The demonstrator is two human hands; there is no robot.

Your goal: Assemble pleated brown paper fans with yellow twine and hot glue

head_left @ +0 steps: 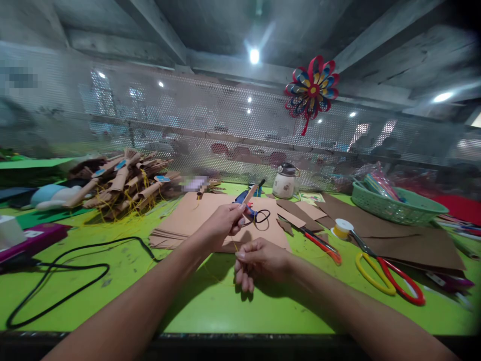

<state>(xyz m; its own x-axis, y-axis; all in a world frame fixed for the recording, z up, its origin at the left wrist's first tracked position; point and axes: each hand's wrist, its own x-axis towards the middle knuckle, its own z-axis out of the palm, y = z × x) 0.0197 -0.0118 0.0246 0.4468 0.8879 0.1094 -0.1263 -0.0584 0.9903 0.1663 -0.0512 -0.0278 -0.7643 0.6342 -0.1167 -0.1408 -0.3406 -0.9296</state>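
Note:
My left hand (224, 223) is closed around a rolled brown paper stick (249, 194) and holds it up over the stack of brown paper sheets (195, 218). My right hand (259, 263) hovers just below and to the right, fingers curled and pinched on a thin yellow string (235, 245) that runs up toward the roll. A blue glue gun (248, 200) lies on the sheets right behind the roll.
A heap of finished paper rolls (124, 183) lies at the back left. Black cable (71, 271) loops across the green table (210, 306). Red scissors (323, 245), yellow-and-red scissors (387, 273), a yellow thread spool (341, 229), a jar (284, 181) and a green basket (394, 205) sit to the right.

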